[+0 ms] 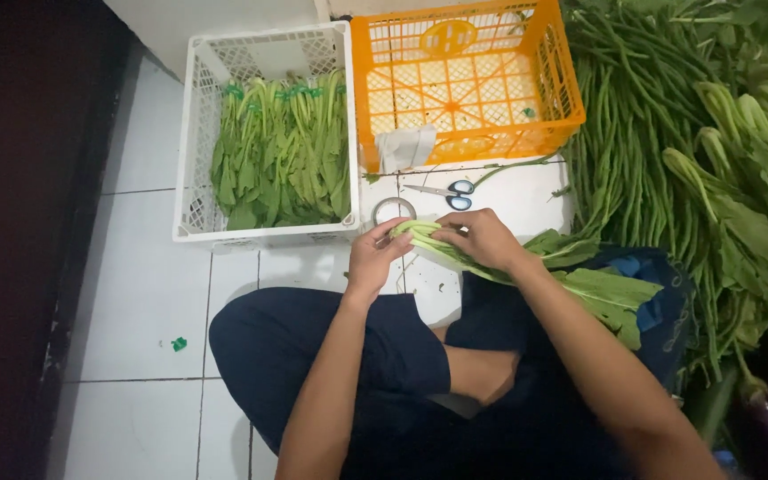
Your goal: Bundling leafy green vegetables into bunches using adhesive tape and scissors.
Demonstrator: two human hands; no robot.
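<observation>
White floor tiles (144,293) fill the left of the view, where I sit cross-legged in dark clothes. Over my lap I hold a bunch of leafy greens (526,267), stems pointing left, leaves trailing right across my knee. My left hand (373,260) is clenched around the pale stem ends; my right hand (484,238) grips the stems just beside it, fingers curled over the top. Touching the stem ends, on the tiles, lies a roll of tape (394,210), and near it a pair of blue-handled scissors (444,190). Beyond these stand two crates side by side: a white crate (190,151) with tied bunches of greens (282,151) laid inside, and an orange crate (562,80) tipped on its side. Right of me lie heaped long beans (633,133), more loose greens (748,178), and dark eggplants (762,418) at the lower edge.
</observation>
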